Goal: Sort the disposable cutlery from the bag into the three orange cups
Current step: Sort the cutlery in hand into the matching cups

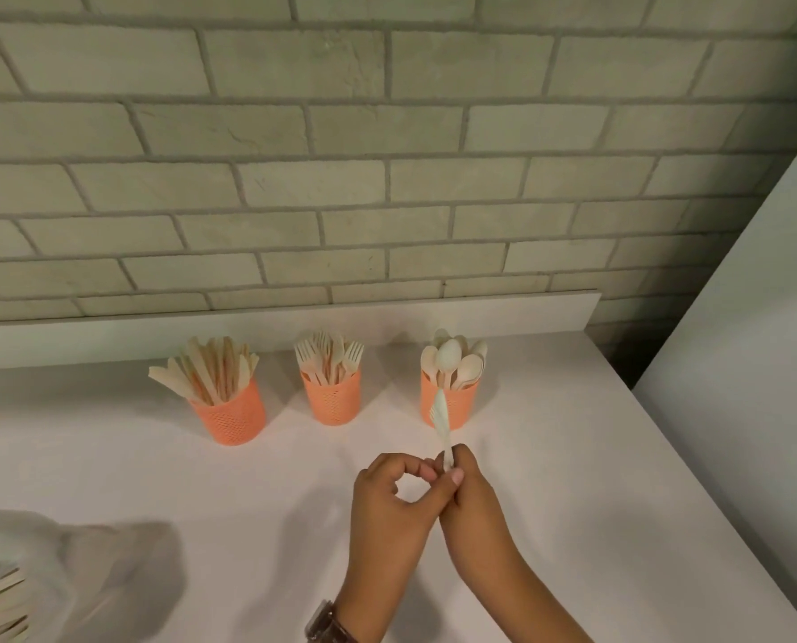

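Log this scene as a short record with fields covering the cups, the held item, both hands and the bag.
left cup: left orange perforated plastic cup, holding pale wooden knives
middle cup: middle orange cup, holding forks
right cup: right orange cup, holding spoons
held item: pale slim disposable utensil, upright, seen edge-on; type unclear
left hand: fingertips pinch the utensil's lower end
right hand: pinches the same end
bag: translucent plastic bag, lower left on the white counter, with cutlery inside

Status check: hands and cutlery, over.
Right hand pinches fork; left hand curled at its handle, grip unclear. Fork cup part full, nothing blocking it.
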